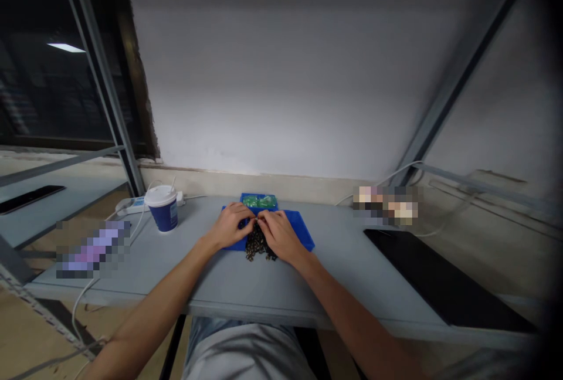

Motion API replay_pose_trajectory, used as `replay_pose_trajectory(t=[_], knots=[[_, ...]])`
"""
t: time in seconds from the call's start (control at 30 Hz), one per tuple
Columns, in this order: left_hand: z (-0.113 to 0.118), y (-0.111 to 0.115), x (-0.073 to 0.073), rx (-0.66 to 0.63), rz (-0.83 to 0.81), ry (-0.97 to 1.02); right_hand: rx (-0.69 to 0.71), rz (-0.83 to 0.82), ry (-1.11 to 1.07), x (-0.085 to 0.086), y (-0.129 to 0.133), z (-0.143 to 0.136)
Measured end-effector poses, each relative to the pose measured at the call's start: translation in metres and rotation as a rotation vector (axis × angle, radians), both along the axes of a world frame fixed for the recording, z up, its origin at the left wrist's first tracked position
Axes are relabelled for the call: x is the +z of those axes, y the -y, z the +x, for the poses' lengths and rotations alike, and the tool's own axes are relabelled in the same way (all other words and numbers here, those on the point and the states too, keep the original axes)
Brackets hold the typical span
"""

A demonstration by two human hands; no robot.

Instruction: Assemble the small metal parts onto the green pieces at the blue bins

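Observation:
My left hand (233, 224) and my right hand (279, 234) meet over a pile of small dark and brass-coloured parts (255, 245). Their fingertips are pinched together just above the heap, around something too small to make out. The pile lies between two blue trays, partly hidden by my fingers. One blue tray (235, 246) shows under my left hand, another blue tray (301, 230) beyond my right. Behind them stands a smaller blue bin (243, 197) with green packets (260, 201) inside.
On the left of the grey table (229, 292) are a lidded blue paper cup (164, 210), a white power strip (132, 206) and a white cable. A black flat mat (444, 280) lies at the right. Metal posts frame both sides; a wall rises behind.

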State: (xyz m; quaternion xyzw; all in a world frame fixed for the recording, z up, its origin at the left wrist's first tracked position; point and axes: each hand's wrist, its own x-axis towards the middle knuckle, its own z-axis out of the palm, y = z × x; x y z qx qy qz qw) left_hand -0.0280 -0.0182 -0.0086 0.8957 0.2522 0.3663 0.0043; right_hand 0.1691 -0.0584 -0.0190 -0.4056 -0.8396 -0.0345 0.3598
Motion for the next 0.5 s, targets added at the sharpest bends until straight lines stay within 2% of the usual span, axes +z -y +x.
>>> replay_pose_trajectory(t=[0.5], knots=[[-0.0008, -0.0026, -0.0043, -0.076, -0.018, -0.037, 0.004, -0.002, 0.066, 0.0003, 0.0002, 0.0004]])
